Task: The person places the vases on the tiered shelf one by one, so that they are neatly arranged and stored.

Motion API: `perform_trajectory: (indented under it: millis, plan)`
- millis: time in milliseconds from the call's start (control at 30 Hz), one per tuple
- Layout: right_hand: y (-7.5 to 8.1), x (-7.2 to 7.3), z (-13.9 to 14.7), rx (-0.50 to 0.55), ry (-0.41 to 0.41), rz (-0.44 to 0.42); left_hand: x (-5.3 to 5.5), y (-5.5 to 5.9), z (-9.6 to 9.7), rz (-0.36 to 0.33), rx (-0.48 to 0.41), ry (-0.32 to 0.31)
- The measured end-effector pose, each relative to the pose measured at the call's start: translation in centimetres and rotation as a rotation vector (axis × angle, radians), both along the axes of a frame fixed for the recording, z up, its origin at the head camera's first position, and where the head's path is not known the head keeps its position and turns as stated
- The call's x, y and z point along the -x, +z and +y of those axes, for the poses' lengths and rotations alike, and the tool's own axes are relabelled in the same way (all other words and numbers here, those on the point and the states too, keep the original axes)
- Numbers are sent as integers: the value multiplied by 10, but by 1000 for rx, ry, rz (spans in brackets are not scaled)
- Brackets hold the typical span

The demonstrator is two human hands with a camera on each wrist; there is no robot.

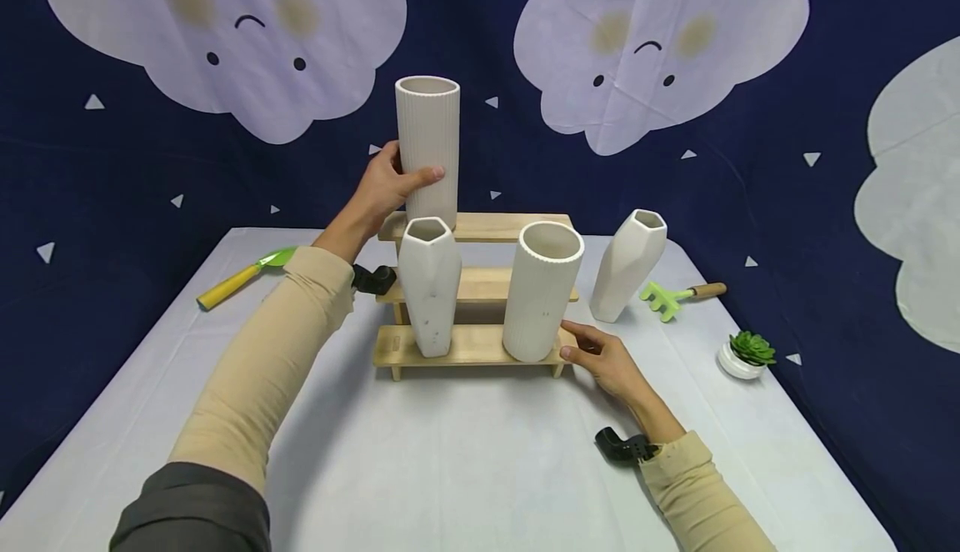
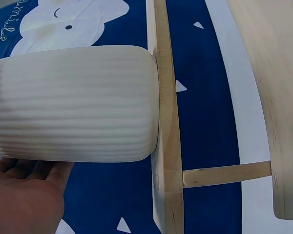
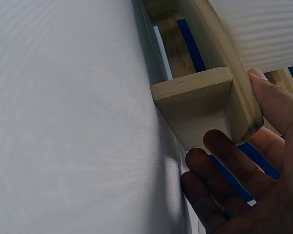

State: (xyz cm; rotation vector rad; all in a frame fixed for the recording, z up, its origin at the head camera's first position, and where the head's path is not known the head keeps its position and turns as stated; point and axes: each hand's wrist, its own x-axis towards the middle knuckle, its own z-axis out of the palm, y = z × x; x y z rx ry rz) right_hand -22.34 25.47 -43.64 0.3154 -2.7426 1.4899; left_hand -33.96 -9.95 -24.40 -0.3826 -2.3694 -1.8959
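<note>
My left hand [image 1: 388, 183] holds a tall ribbed white vase [image 1: 438, 131], thumb across its front and fingers behind it. This vase stands upright on the top tier of a three-tier wooden stand [image 1: 480, 343]; in the left wrist view the vase's base [image 2: 136, 105] meets the board. My right hand [image 1: 609, 362] grips the right end of the stand's bottom tier. In the right wrist view the thumb [image 3: 273, 100] lies on the board's upper side, with curled fingers below its end. A faceted white vase [image 1: 429, 293] and a shorter ribbed vase [image 1: 542, 302] stand on the bottom tier.
Another faceted white vase [image 1: 630, 264] stands on the table right of the stand. Beyond it lie a green hand rake [image 1: 663, 300] and a potted succulent [image 1: 744, 356]. A yellow-handled trowel [image 1: 232, 285] lies at the left. A dark blue cloud-print cloth [image 1: 465, 2] hangs behind.
</note>
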Motion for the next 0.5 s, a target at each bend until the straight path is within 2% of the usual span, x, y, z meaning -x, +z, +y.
perform_trajectory:
  millis: [267, 400, 500]
  plan:
    - [29, -17, -13, -28, 4, 3, -6, -2, -8, 15, 45, -3]
    - [29, -17, -13, -33, 6, 15, -9, -5, -15, 25, 55, 6]
    - [18, -10, -7, -9, 9, 14, -13, -7, -21, 30, 42, 16]
